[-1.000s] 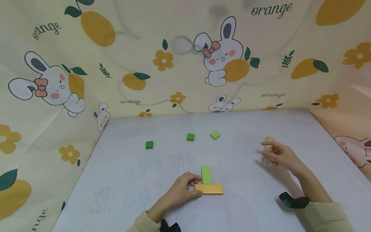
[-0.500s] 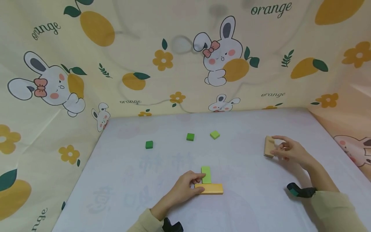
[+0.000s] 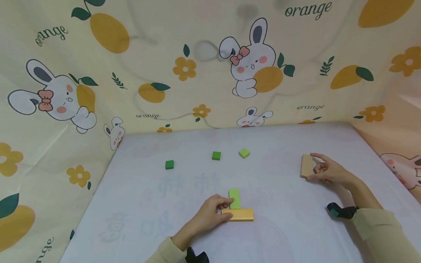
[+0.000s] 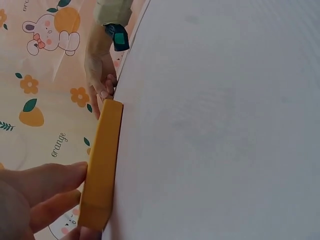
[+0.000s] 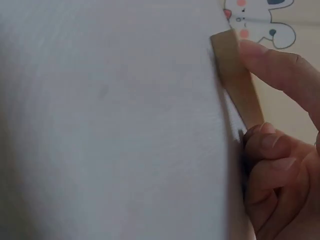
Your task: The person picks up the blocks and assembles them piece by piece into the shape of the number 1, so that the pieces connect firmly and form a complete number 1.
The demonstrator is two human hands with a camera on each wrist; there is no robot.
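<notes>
Right now my R hand (image 3: 332, 172) pinches wooden block (image 3: 306, 166) endwise — L hand (image 3: 209, 214) w/ thumb on yellow block (image 3: 244, 215), index on green block (image 3: 235, 193) — can't tell if gripping.

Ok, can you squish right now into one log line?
left hand: touches yellow block, long green block | right hand: holds tan block | three small green blocks: on table, untouched
</notes>
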